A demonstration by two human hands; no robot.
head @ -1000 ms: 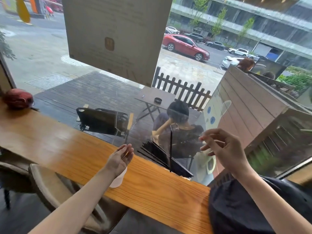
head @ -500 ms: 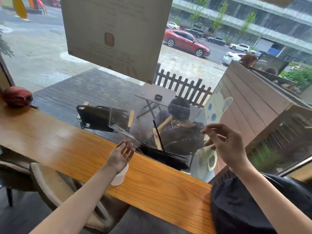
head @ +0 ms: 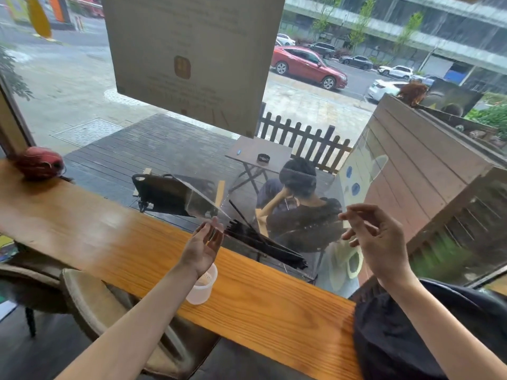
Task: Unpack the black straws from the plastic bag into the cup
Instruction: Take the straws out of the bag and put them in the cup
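Observation:
A clear plastic bag point(head: 204, 200) hangs stretched between my two hands above the wooden counter point(head: 109, 237). Inside it a bundle of black straws point(head: 266, 244) lies slanted, its low end to the right. One straw point(head: 241, 212) sticks up out of the bundle and leans left. My left hand point(head: 201, 249) pinches the bag's left end. My right hand point(head: 377, 242) pinches its right edge at about the same height. A translucent white cup point(head: 201, 290) stands upright on the counter right under my left wrist, which partly hides it.
The counter runs along a big window point(head: 315, 119) just behind the bag. A red helmet point(head: 38, 163) lies at the counter's far left. A padded chair point(head: 90, 305) stands below the counter on the left. Dark cloth point(head: 406, 330) covers the counter's right end.
Both hands have lifted the bag and tipped it, so its left flap now rises above my left hand. The single upright straw has leaned over to the left. The cup has stayed put.

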